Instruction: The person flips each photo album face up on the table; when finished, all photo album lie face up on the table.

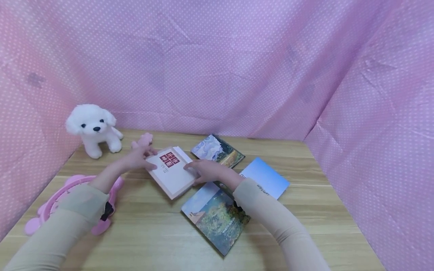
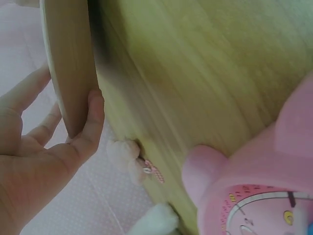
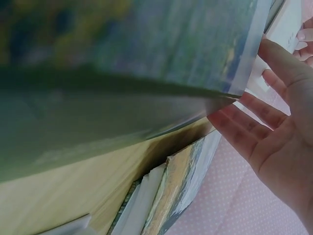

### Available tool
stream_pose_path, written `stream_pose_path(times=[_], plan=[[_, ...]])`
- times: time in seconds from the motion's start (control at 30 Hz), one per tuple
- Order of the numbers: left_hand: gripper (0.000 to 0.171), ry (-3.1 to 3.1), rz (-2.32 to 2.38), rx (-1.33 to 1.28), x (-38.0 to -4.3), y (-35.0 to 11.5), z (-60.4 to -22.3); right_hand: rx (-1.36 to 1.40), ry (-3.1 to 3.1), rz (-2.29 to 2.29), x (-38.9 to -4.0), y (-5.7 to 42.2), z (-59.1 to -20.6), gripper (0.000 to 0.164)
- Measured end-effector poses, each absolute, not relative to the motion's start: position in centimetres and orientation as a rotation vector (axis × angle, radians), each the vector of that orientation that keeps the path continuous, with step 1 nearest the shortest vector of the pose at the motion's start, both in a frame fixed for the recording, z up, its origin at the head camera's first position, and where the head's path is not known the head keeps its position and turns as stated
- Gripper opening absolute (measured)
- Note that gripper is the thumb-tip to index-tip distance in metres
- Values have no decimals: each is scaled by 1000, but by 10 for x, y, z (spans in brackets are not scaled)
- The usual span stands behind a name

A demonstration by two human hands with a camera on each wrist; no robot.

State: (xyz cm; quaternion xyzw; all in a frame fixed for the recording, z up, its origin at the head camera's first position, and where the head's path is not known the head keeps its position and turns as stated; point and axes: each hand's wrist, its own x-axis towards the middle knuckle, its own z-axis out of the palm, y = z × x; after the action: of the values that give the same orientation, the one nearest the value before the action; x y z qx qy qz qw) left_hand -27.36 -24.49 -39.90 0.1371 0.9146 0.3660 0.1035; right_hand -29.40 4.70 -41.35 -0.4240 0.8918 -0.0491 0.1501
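A white book [image 1: 171,177] with a red seal-like print on its cover lies tilted between both hands. The left hand [image 1: 137,158] grips its left edge, fingers behind and thumb on the cover. In the left wrist view that hand pinches the end of a tan board-like side [image 2: 71,63]. From the other side, the right hand [image 1: 210,171] holds the book's right edge, fingertips on the cover. The right wrist view shows the right fingers [image 3: 232,127] overlapping a corner of a painted album [image 3: 146,44]; I cannot tell whether they hold it too.
A photo album [image 1: 217,222] lies in front, with a blue booklet [image 1: 266,178] and another painted album [image 1: 217,150] behind it. A white plush dog [image 1: 95,130] and small pink plush [image 1: 144,140] stand back left. A pink rounded plastic item [image 1: 51,203] lies under the left forearm.
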Motion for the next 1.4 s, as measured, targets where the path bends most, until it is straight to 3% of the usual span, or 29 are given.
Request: stream_pose_path(times=[0.73,1.0,1.4], plan=[[63,2725,758,431,-266,-244,-398,-1204,2492,-228,-292,58,-406,55],[74,2851,754,465,-267,-230,-383,-1198,2523,-396,-295,83,-386,56],[79,2981,782,491,-275,-187,-357,-1189,2685,-602,-300,135,-368,64]])
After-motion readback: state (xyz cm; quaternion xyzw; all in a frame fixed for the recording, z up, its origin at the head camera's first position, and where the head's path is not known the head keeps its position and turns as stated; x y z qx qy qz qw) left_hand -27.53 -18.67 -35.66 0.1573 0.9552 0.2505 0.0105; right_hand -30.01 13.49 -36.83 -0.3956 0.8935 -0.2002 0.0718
